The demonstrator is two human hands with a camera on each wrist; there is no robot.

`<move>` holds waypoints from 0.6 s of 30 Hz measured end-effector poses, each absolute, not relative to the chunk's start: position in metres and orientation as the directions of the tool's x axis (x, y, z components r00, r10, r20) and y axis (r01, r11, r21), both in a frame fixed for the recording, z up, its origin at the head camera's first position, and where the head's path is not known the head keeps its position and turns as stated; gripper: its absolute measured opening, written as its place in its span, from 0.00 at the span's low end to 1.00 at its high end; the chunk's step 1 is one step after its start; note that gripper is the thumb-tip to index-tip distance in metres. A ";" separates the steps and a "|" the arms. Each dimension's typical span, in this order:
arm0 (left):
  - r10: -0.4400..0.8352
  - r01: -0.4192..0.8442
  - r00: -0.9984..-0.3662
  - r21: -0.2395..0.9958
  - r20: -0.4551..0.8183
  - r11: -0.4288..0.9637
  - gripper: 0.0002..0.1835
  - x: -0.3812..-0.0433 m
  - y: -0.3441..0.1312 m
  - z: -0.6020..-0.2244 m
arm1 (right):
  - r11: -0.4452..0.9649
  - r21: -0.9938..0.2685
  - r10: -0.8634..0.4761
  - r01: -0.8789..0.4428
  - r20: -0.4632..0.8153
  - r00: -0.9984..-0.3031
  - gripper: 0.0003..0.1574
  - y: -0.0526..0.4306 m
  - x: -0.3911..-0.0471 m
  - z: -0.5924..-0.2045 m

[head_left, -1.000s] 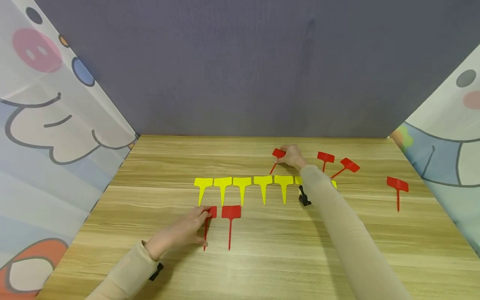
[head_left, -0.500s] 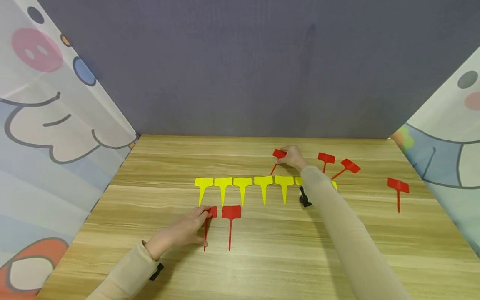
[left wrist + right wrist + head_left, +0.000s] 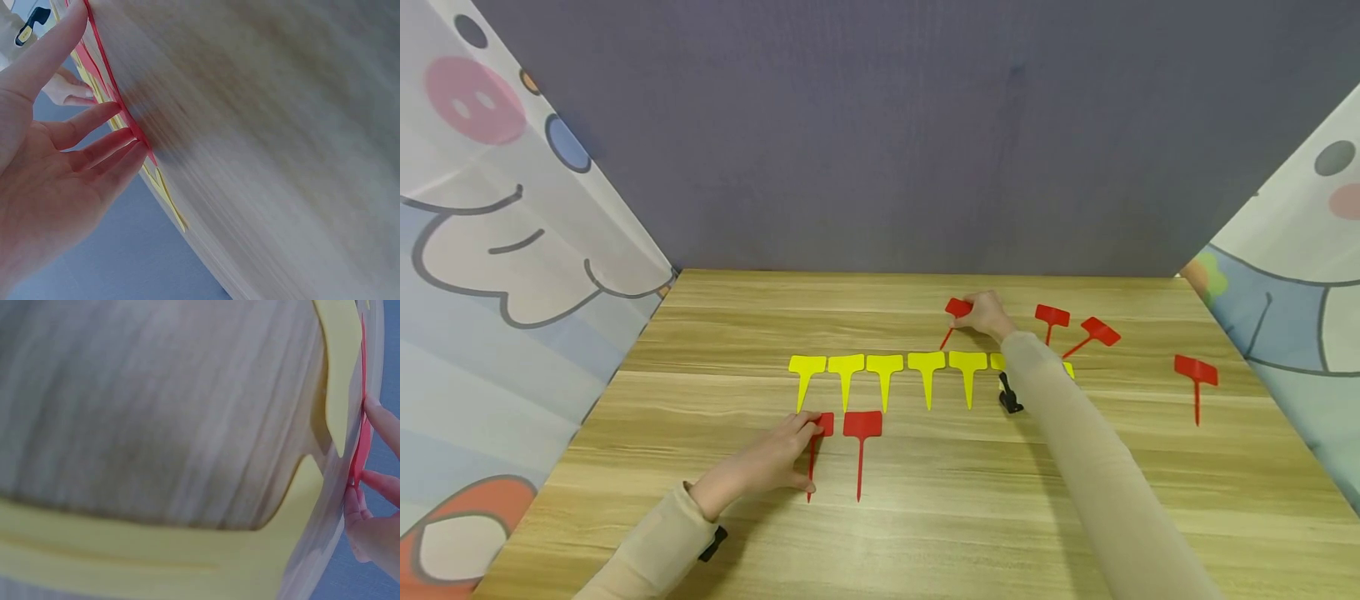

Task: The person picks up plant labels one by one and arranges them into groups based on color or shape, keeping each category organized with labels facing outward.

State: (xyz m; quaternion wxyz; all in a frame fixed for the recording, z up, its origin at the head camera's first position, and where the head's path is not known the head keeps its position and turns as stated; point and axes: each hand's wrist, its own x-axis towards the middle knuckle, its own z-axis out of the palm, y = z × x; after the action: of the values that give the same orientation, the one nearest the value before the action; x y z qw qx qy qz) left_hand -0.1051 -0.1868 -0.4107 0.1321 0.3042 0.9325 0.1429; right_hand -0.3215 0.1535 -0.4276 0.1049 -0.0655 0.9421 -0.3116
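Note:
My left hand (image 3: pixel 767 458) rests over a red T-shaped plant label (image 3: pixel 825 423) lying flat near the table's middle. In the left wrist view its fingers (image 3: pixel 109 115) reach out fairly straight to the label's head, and the thumb is at the stake's lower end. Just right of it lies a second red plant label (image 3: pixel 862 424). Farther back, my right hand (image 3: pixel 987 315) pinches another red plant label (image 3: pixel 957 307) by its head and stake. That label leans a little, its tip pointing down-left toward the row of yellow plant labels (image 3: pixel 927 361).
Two red labels (image 3: pixel 1052 315) lie right of my right hand, and one more red label (image 3: pixel 1196 368) sits farther right. The right sleeve (image 3: pixel 1075 442) covers part of the yellow row. A grey panel (image 3: pixel 880 150) stands behind the wooden table (image 3: pixel 970 517), with patterned curtains (image 3: pixel 467 267) at the sides.

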 end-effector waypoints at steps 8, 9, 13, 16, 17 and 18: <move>0.605 0.522 -0.779 0.363 -0.164 0.772 0.37 -0.105 -0.186 -0.409 | 0.798 -0.601 -0.170 -0.047 -0.149 -0.974 0.43 0.154 -0.322 -0.428; 0.605 0.522 -0.779 0.364 -0.164 0.771 0.37 -0.105 -0.186 -0.408 | 0.796 -0.604 -0.165 -0.041 -0.151 -0.975 0.43 0.154 -0.321 -0.427; 0.606 0.524 -0.779 0.365 -0.161 0.770 0.37 -0.104 -0.186 -0.407 | 0.762 -0.647 -0.166 -0.032 -0.147 -0.975 0.45 0.153 -0.318 -0.426; 0.606 0.521 -0.779 0.369 -0.164 0.770 0.37 -0.104 -0.186 -0.407 | 0.710 -0.704 -0.177 -0.017 -0.155 -0.972 0.45 0.152 -0.317 -0.426; 0.605 0.520 -0.779 0.368 -0.165 0.770 0.37 -0.104 -0.185 -0.407 | 0.694 -0.720 -0.178 -0.009 -0.159 -0.971 0.45 0.152 -0.316 -0.426; 0.604 0.519 -0.779 0.369 -0.167 0.771 0.37 -0.104 -0.185 -0.407 | 0.679 -0.734 -0.178 0.000 -0.165 -0.970 0.45 0.152 -0.316 -0.426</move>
State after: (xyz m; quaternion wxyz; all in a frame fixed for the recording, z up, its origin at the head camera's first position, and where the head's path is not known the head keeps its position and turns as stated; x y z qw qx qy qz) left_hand -0.1042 -0.1853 -0.4072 0.1392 0.3017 0.9307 0.1530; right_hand -0.3160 0.1517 -0.4261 0.1120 -0.0490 0.9093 -0.3978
